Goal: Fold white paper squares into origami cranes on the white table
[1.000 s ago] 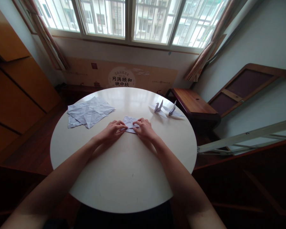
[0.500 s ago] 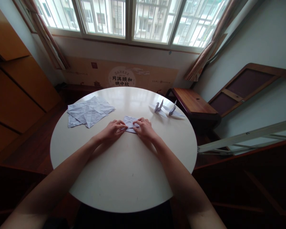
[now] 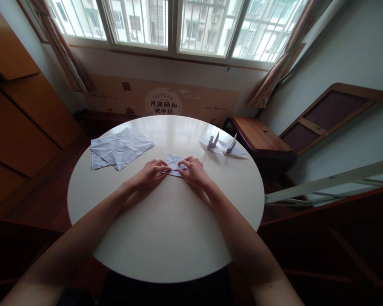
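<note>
A small folded sheet of white paper lies near the middle of the round white table. My left hand pinches its left edge between thumb and fingers. On the opposite side, my right hand has its fingers closed on the paper's right part, thumb at the near edge. Parts of the sheet are covered by the fingers, so its full folded shape is hidden. Two folded paper cranes, a left one and a right one, stand beyond my right hand.
Creased paper sheets lie overlapping on the table's left side. A wooden stool-like piece stands close behind the table's right edge. A printed cardboard panel sits below the window, and orange cabinets are at the left.
Both hands hold almost the same place on the folded paper. No clear movement of the paper or the cranes shows, only a very slight shift of the view.
</note>
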Tool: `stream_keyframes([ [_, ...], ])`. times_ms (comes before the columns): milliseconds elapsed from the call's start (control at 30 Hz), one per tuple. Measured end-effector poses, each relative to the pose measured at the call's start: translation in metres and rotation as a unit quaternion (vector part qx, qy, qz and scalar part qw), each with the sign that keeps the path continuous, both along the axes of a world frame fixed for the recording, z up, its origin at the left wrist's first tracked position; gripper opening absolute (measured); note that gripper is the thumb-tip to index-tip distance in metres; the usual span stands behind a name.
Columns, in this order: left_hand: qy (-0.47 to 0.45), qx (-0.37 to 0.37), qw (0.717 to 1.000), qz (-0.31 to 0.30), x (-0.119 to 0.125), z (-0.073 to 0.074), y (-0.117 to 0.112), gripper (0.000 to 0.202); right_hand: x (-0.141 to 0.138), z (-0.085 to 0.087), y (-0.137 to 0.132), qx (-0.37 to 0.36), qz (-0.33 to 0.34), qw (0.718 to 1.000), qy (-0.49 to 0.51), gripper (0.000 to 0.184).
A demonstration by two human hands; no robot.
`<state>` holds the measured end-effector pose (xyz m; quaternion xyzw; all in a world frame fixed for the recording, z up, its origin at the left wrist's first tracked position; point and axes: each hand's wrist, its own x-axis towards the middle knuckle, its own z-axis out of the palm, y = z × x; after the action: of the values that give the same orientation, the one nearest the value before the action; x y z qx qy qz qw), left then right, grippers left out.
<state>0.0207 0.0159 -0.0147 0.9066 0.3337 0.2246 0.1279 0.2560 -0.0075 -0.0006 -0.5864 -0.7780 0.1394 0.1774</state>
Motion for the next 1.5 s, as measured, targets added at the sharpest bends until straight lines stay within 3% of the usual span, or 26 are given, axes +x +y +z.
stream_keyframes([
  [1500, 0.009, -0.003, 1.000, -0.001, 0.0002, 0.0030, -0.0012, 0.029, -0.0007, 0.0025, -0.0011, -0.005, 0.002, 1.000, -0.010, 0.033],
])
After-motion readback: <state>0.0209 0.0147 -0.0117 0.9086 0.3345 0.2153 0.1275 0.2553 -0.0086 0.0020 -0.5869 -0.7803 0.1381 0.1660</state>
